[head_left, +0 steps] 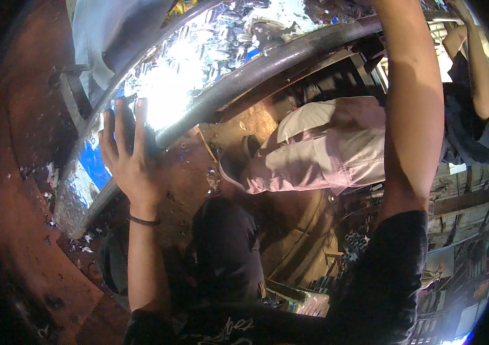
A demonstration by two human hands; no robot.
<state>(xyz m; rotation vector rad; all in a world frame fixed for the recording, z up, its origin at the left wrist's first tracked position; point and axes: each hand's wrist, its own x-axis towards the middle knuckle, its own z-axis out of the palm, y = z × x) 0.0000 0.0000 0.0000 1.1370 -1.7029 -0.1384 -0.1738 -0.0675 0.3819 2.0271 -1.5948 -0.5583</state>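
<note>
My left hand [131, 150] lies on the near left part of a work table, its fingers spread over the surface and its thumb side by the dark rounded rim [244, 75]. A dark band [144, 221] circles that wrist. The tabletop [216, 43] bears a blue and white covering with white and dark smears, and strong glare washes out its middle. No object shows in the left hand. My right forearm [414, 109] reaches up past the table's right part, and the hand itself is cut off by the top edge.
Close on the right stands a person in beige trousers [325, 144] and a dark shirt. Across the table is someone in grey-blue clothing [115, 34]. White scraps [86, 244] litter the brown floor [32, 253]. A dark bundle of small parts [356, 244] lies beyond my knee [224, 247].
</note>
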